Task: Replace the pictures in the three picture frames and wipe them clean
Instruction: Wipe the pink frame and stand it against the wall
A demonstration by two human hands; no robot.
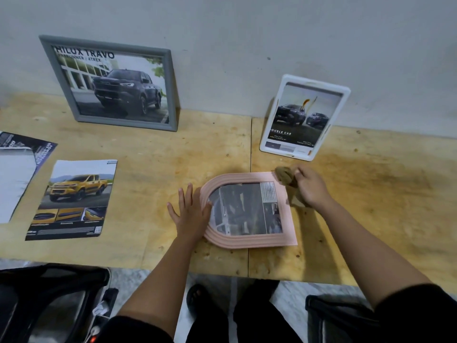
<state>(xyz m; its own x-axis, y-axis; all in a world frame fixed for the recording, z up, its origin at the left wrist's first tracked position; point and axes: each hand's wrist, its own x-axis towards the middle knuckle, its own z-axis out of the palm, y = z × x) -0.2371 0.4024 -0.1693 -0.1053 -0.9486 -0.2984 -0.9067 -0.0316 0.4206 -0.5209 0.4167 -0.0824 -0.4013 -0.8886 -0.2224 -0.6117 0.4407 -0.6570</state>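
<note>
A pink arched picture frame (286,219) lies flat on the wooden table (153,154) with a dark picture in it. My left hand (190,214) rests flat on its curved left edge, fingers spread. My right hand (310,186) is closed on a brown cloth (284,175) at the frame's top right corner. A grey frame (49,68) with a dark truck picture leans on the wall at back left. A white frame (342,95) with a picture of two trucks leans on the wall at back right.
A loose page with a yellow truck (74,196) lies on the table's left side. More papers (17,169) lie at the far left edge. A black chair (49,300) stands below the table's front edge on the left.
</note>
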